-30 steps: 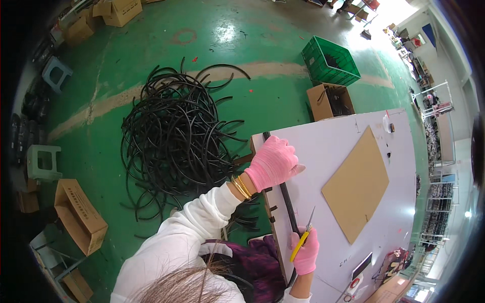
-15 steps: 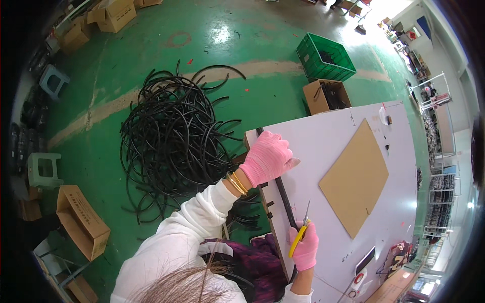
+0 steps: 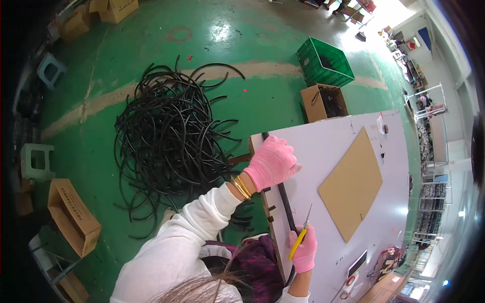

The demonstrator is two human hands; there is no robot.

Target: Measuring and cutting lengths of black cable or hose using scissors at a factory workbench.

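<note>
A black tube (image 3: 286, 204) lies along the left edge of the white tabletop (image 3: 316, 151). My left hand (image 3: 273, 160), in a pink knit glove, is closed over its far part, and a short end sticks out beyond the fingers. Nearer to me, my right hand (image 3: 304, 252), gloved alike, is wrapped round yellow-handled scissors (image 3: 299, 242) whose pointed blades face away from me. That hand is also against the tube, though whether its fingers grip it is hidden.
A tan board (image 3: 351, 184) lies on the tabletop, with a phone (image 3: 357, 263) and tape roll (image 3: 352, 279) nearer. On the floor at left is a tangled heap of black tubes (image 3: 169, 131). A cardboard box (image 3: 324, 103) and green crate (image 3: 325, 61) stand beyond the table.
The whole view has shifted slightly. Both hands, the tube and the scissors keep nearly the same places on the table.
</note>
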